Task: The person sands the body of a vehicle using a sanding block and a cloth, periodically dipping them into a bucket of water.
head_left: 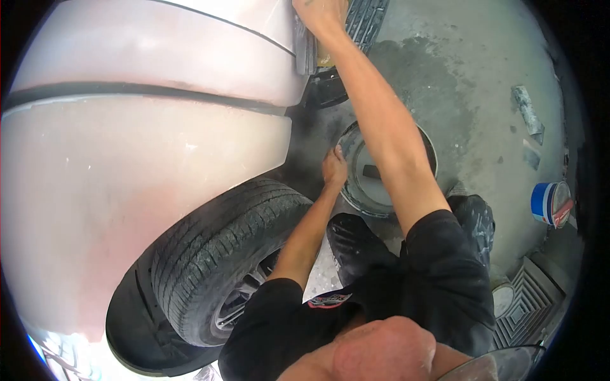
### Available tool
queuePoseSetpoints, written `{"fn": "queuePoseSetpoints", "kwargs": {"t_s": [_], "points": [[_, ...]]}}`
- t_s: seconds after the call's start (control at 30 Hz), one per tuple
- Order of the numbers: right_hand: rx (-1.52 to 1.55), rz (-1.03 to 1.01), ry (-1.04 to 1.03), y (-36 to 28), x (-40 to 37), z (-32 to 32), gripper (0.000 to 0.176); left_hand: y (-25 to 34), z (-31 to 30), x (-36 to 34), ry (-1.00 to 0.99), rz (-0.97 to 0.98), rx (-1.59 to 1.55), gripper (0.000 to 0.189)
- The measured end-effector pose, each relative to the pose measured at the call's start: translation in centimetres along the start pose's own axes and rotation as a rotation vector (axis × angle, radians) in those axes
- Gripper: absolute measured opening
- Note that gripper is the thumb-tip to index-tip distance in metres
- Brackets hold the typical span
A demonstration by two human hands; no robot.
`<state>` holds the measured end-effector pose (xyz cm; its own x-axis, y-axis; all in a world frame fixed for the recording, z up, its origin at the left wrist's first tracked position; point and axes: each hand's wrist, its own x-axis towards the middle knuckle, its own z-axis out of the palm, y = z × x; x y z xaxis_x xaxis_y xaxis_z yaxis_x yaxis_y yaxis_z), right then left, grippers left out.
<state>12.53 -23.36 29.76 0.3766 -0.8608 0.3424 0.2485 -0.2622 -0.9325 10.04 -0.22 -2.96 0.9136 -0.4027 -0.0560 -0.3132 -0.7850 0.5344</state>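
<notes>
My left hand is closed at the near-left rim of a round bucket. Inside the bucket a small dark block shows beside my forearm. My right arm reaches over the bucket, and my right hand is at the front corner of the car, cut off by the top edge of the view. Its fingers are mostly out of sight. Just below it are a grey ribbed piece and the black grille. The car's body panel is whitish with pinkish patches.
A tyre stands below the wheel arch, close to my left arm. On the grey floor to the right lie a crumpled strip and a blue-and-white tub. A patterned grate-like panel is at lower right.
</notes>
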Motion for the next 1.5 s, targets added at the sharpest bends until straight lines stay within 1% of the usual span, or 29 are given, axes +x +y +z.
{"fn": "queuePoseSetpoints", "kwargs": {"t_s": [0.03, 0.07, 0.1, 0.13, 0.2, 0.27, 0.3, 0.37, 0.47, 0.5, 0.53, 0.6, 0.67, 0.77, 0.8, 0.83, 0.87, 0.93, 0.97, 1.0, 1.07, 1.1, 1.2, 1.23, 1.27, 1.33, 1.4, 1.43, 1.5], "points": [[0.032, 0.062, -0.014, -1.3, -1.7, -0.3, 0.054, -0.3, 0.3, -0.1, -0.005, 0.001, -0.003, 0.048], [0.060, 0.120, -0.029, -2.5, -3.3, -0.4, 0.054, -1.3, 1.0, 0.0, 0.036, 0.082, -0.031, 0.047], [-0.053, 0.059, -0.125, -2.4, -5.3, 0.4, 0.058, -3.6, 2.9, 0.8, 0.078, 0.166, -0.062, 0.046], [-0.105, -0.159, -0.084, -0.8, -8.5, 1.9, 0.060, -3.8, 2.9, 0.6, 0.087, 0.194, -0.078, 0.046], [-0.200, -0.364, 0.022, 0.8, -9.3, 3.3, 0.061, -3.9, 3.0, 0.1, 0.102, 0.250, -0.107, 0.046], [-0.169, -0.259, -0.003, -0.4, -6.1, 2.7, 0.058, -4.4, 2.6, 1.4, -0.090, 0.084, -0.046, 0.046], [-0.083, -0.093, -0.047, -1.7, -4.3, 1.6, 0.055, -3.4, 2.0, 1.1, -0.080, 0.030, -0.034, 0.046], [-0.143, -0.062, 0.180, 0.6, -0.1, 2.7, 0.053, 0.3, 0.0, -0.1, -0.047, -0.076, -0.015, 0.047], [0.006, 0.166, 0.001, -4.5, -4.1, 0.2, 0.055, -2.0, 2.2, 0.8, -0.026, -0.054, -0.021, 0.047], [-0.073, 0.053, -0.034, -3.5, -5.8, 1.5, 0.055, 0.3, 0.6, -0.1, 0.007, 0.040, -0.076, 0.048], [-0.108, -0.037, -0.034, -3.5, -8.2, 2.1, 0.054, 4.1, -2.9, -2.5, 0.036, 0.124, -0.125, 0.049], [-0.187, -0.203, 0.050, -2.4, -7.5, 2.6, 0.052, 3.4, -3.0, -2.7, 0.038, 0.144, -0.130, 0.048], [-0.164, -0.168, 0.139, -2.3, -4.4, 2.6, 0.053, -2.5, 1.9, 0.7, -0.017, 0.037, -0.054, 0.045], [-0.146, -0.112, 0.176, -2.2, -1.7, 1.9, 0.054, 0.9, -0.4, -0.5, -0.033, -0.050, -0.051, 0.045], [-0.144, -0.100, 0.175, -2.6, -1.4, 1.6, 0.054, -0.1, 0.4, -0.1, -0.044, -0.020, -0.058, 0.044], [-0.091, -0.019, 0.144, -2.7, -2.4, 1.8, 0.055, -1.9, 1.7, 0.5, -0.054, 0.010, -0.068, 0.044], [-0.038, 0.061, 0.027, -4.2, -4.7, 1.6, 0.055, -3.8, 3.4, 1.1, -0.027, 0.066, -0.102, 0.044], [-0.132, -0.132, 0.075, -3.4, -7.5, 2.6, 0.054, -6.5, 5.7, 1.5, 0.054, 0.198, -0.185, 0.046], [-0.173, -0.212, 0.139, -2.9, -7.0, 3.1, 0.054, -7.7, 6.3, 1.9, 0.053, 0.199, -0.171, 0.046], [-0.109, -0.114, 0.107, -3.4, -5.8, 2.8, 0.054, -7.9, 6.2, 2.1, 0.052, 0.200, -0.158, 0.046], [0.011, 0.084, 0.040, -5.0, -3.4, 0.8, 0.054, -3.2, 2.3, 1.2, -0.071, 0.046, -0.019, 0.046], [-0.178, -0.042, 0.218, -1.1, -0.1, 2.8, 0.054, -0.4, 0.5, 0.2, -0.050, -0.013, -0.080, 0.047], [-0.062, 0.133, 0.055, -3.7, -2.8, 1.8, 0.053, -7.4, 5.8, 3.3, -0.098, 0.153, -0.058, 0.047], [-0.139, -0.036, 0.104, -3.1, -5.4, 2.8, 0.053, -6.9, 5.5, 3.5, -0.100, 0.120, -0.068, 0.047], [-0.130, -0.058, 0.019, -3.9, -7.4, 2.4, 0.053, -6.0, 4.8, 3.1, -0.108, 0.081, -0.075, 0.047], [-0.139, -0.183, 0.109, -3.3, -6.7, 2.9, 0.058, -3.8, 2.7, 2.1, -0.129, -0.001, -0.078, 0.047], [-0.156, -0.104, 0.156, -2.4, -2.4, 3.1, 0.059, -2.6, 1.5, 1.4, -0.155, -0.076, -0.083, 0.047], [-0.163, -0.073, 0.179, -2.4, -1.0, 2.9, 0.060, -2.4, 1.7, 1.2, -0.046, 0.008, -0.116, 0.046], [-0.110, -0.037, 0.167, -2.2, -0.9, 2.5, 0.061, -1.9, 1.5, 1.1, -0.031, -0.018, -0.099, 0.046]]}}
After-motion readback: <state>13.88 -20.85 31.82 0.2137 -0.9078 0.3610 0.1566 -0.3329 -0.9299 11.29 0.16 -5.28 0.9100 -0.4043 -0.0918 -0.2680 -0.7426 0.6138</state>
